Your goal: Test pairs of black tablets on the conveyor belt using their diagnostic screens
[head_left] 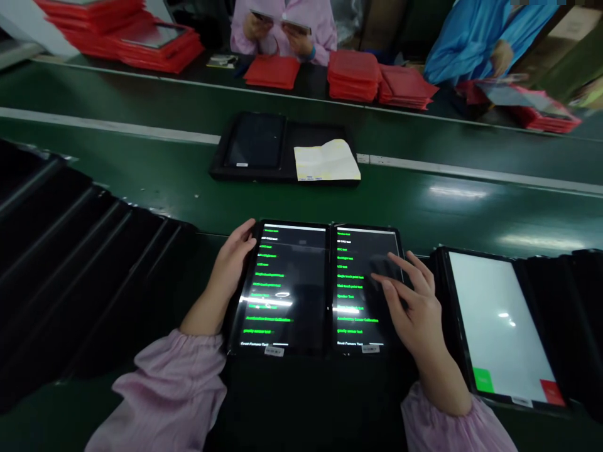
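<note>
Two tablets lie side by side before me, a left tablet [301,282] and a right tablet [351,301]. Both screens show a dark list of test names, mostly in green. My left hand [230,257] rests at the upper left edge of the left tablet, thumb and fingers apart around its corner. Over the right tablet's screen, my right hand [417,301] is open with its index finger stretched toward the list. Whether that fingertip touches the glass I cannot tell. A third tablet [494,307] with a white screen and green and red corner squares lies at the right.
A black tray [287,176] ahead holds a dark tablet [257,141] and a paper sheet [325,162]. Black trays [85,251] overlap at the left. Across the bench are red pouches [353,75], a person in pink [315,31] holding devices, and a blue-sleeved person [471,37].
</note>
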`<state>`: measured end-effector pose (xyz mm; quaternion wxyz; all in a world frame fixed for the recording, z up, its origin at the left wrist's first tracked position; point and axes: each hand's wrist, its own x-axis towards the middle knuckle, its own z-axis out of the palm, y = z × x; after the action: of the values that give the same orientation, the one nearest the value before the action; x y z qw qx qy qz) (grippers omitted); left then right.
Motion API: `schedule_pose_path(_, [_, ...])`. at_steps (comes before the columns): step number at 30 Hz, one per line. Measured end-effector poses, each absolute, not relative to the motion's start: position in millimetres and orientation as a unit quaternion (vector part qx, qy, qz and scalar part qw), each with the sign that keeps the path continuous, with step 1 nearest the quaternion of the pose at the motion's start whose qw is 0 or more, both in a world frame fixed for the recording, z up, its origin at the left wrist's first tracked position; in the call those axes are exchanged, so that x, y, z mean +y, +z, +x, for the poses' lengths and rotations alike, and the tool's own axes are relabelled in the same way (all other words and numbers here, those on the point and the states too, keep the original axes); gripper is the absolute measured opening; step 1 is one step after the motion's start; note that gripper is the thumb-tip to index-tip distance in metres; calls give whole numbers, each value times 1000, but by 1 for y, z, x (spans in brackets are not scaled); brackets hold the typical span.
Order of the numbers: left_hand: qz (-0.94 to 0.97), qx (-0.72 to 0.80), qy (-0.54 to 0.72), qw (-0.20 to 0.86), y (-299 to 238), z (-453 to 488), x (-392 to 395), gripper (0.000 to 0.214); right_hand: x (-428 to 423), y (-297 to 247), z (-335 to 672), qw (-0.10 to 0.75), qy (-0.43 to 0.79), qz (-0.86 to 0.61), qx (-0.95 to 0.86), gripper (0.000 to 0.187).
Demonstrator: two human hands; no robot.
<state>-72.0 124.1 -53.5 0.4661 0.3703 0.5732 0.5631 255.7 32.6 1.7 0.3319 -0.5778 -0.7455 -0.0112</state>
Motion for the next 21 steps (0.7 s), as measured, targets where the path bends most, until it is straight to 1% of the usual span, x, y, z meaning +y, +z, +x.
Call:
schedule_pose_path(6, [359,568,568,475,-53,-72,125,50,33,-2,253,327,0,-570,-754,35])
schedule_pose_path(13, [398,557,555,473,-60,-80,127,43,41,-10,246,307,-38,-603,-735,43])
schedule_pose_path(16, [429,542,534,486,-65,-86,128,53,43,-12,248,303,-41,-618,-724,45])
schedule_pose_path(18, [446,536,517,495,-66,-91,129,60,44,-12,252,319,-40,-624,-712,44])
schedule_pose_path(21, [462,534,496,506,-66,-95,128,65,43,-8,260,351,-42,-637,-685,40])
